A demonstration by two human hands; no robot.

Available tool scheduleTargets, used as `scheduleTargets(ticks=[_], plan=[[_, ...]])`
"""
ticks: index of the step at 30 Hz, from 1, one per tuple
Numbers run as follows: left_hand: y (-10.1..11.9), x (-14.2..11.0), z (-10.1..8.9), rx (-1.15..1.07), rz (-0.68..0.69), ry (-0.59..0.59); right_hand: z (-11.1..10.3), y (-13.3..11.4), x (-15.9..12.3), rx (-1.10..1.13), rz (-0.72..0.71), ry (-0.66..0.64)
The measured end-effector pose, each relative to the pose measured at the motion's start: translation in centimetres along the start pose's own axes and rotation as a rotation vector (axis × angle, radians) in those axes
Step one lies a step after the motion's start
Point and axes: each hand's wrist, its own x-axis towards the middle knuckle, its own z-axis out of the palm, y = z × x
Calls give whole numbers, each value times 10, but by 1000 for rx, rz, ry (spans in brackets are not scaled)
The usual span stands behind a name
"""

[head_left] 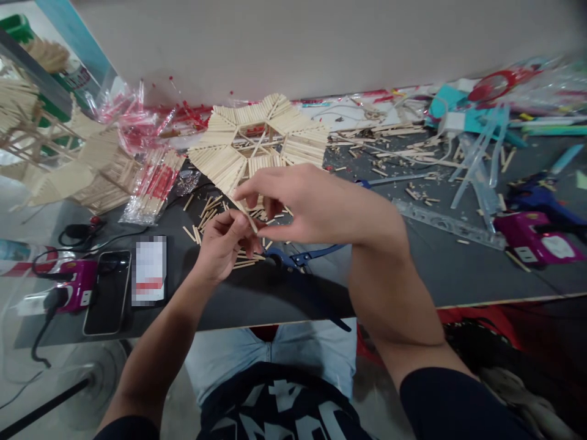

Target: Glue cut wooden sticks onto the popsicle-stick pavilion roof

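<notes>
Holding: we pinch a thin wooden stick (250,218) between the thumb and fingertips of the left hand (224,241), which is nearly closed around it.
Right hand (293,205): we arch it over from the other side, half open, with the forefinger at the stick's upper end and the thumb tip by its lower end; how firmly it grips we cannot tell.
Stick's place: we have it slanting in the space between both hands, above the worktop (452,269).
Star-shaped frame (270,160): we see it just beyond both hands, its panels built of sticks laid side by side, with crossed sticks over the open middle.
Loose sticks (210,211): we have these scattered around and beyond the left hand, with more lying under it.
Blue-handled cutter (296,261): we find it lying just nearer to us than the right hand, partly under the wrist.
Bag of sticks (156,183): we see it to the left of the left hand, its clear wrapping marked in red.
Second frame (103,146): we spot it farther left, beyond the bag.
Phones: we have a dark one (107,293) and a lit one (150,269) side by side, left of the left forearm.
Clear strip (449,223): we see it right of the right hand, reaching towards a magenta power block (541,238).
Clear rods (479,146): we have them beyond that strip, well apart from the right hand.
</notes>
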Motion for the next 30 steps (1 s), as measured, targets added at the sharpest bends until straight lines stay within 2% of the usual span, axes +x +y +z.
scheduleTargets(ticks=[5,10,17,30], plan=[[1,-1,3,70,-50,-1,-28,20,-19,-115,218,79],[-2,-3,3,128,-104,-96,-33,48,-28,-209,369,89],[-7,-4,3,215,-122,-132,-25,48,-16,-233,359,59],[-7,-5,3,317,-118,-193,-22,42,-18,-361,384,44]])
